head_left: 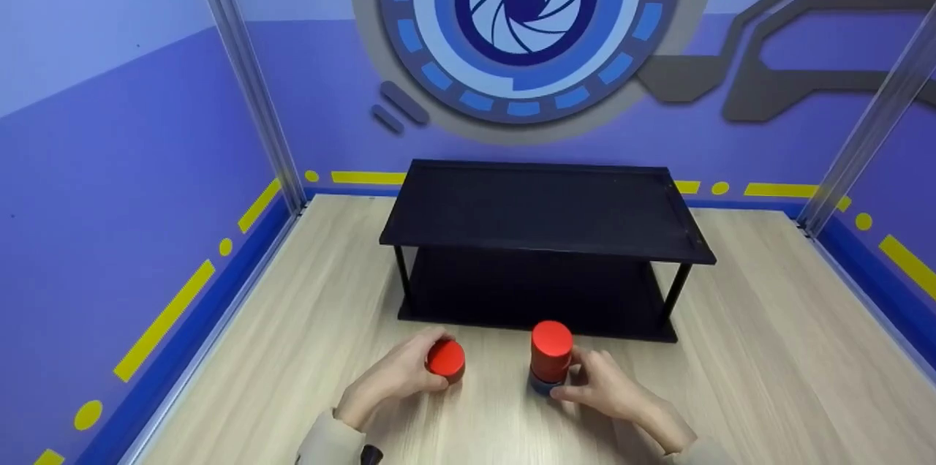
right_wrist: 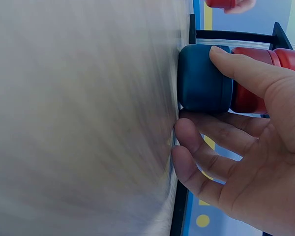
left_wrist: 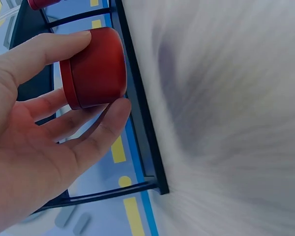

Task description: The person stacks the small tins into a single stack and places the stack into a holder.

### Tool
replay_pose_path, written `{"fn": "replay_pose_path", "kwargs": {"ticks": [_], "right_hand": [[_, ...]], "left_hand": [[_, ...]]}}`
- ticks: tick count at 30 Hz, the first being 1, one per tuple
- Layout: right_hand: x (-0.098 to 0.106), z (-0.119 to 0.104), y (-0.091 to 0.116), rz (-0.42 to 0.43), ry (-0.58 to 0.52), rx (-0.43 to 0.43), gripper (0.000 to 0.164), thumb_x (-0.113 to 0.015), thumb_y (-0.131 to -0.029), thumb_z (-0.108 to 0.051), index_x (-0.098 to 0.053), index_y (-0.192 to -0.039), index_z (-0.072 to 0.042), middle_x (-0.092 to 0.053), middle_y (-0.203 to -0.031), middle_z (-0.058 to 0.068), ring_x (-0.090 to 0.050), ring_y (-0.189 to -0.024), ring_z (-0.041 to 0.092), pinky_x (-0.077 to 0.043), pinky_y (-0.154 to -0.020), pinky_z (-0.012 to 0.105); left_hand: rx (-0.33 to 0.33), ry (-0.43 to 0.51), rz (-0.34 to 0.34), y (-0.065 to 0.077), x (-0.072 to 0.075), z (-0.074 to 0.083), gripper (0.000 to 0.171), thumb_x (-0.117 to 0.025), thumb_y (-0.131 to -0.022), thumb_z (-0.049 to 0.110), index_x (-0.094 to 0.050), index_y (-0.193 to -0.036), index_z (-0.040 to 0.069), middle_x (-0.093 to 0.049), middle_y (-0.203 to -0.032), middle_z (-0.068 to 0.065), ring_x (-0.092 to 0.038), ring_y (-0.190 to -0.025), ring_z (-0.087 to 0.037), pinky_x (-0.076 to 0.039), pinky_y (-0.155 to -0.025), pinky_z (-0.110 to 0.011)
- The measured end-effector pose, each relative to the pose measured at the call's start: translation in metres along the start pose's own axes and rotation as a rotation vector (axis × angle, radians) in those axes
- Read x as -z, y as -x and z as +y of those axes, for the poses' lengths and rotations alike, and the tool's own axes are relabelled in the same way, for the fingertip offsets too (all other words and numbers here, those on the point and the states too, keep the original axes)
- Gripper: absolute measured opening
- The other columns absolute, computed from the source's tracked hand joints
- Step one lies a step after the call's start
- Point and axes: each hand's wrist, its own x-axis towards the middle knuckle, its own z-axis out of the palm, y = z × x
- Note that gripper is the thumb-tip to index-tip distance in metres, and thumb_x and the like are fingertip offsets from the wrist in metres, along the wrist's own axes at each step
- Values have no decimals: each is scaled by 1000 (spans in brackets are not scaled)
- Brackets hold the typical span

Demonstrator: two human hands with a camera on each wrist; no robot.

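In the head view my left hand (head_left: pixel 406 370) grips a small round red tin (head_left: pixel 446 358) by its sides, left of the middle. The left wrist view shows the thumb on one side of that tin (left_wrist: pixel 98 69) and fingers on the other, its base facing the tabletop. To the right stands an upright stack, with red tins (head_left: pixel 552 352) on top of a dark blue tin (head_left: pixel 545 384). My right hand (head_left: pixel 607 384) holds the blue tin at the bottom, thumb on its near side. In the right wrist view the blue tin (right_wrist: pixel 204 78) sits at the table surface.
A black two-tier shelf (head_left: pixel 541 209) stands just behind both hands, its lower board (head_left: pixel 526 289) close to the stack. Pale wood-grain tabletop (head_left: pixel 307 348) extends around them. Blue-purple printed walls (head_left: pixel 110 158) with metal corner posts enclose the left, back and right.
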Motion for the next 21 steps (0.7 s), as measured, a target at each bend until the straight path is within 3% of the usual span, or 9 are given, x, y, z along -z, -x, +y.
{"fn": "replay_pose_path", "kwargs": {"ticks": [6,13,21], "right_hand": [[0,-1,0,4,8,16,41,-77,-79,-32,-63,-109,-8,-73,-104,10,-72,-87,25,-58,-76,38],[0,-1,0,14,20,24,40,-78,-79,-32,-64,-107,-7,-73,-102,11,-72,-84,24,-58,-73,36],[0,0,0,18,23,28,40,-78,-78,-32,-64,-106,-7,-73,-102,11,-72,-83,23,-58,-73,36]], "left_hand": [[-47,-38,20,-9,3,9,56,-78,-70,8,-56,-121,11,-60,-110,-2,-57,-99,-17,-48,-83,-32],[-112,-54,49,-16,5,18,53,-77,-71,8,-57,-121,10,-60,-107,-2,-55,-95,-14,-46,-81,-27],[-142,-26,58,-25,7,32,54,-77,-74,11,-57,-124,9,-60,-111,-3,-54,-97,-15,-46,-79,-24]]}}
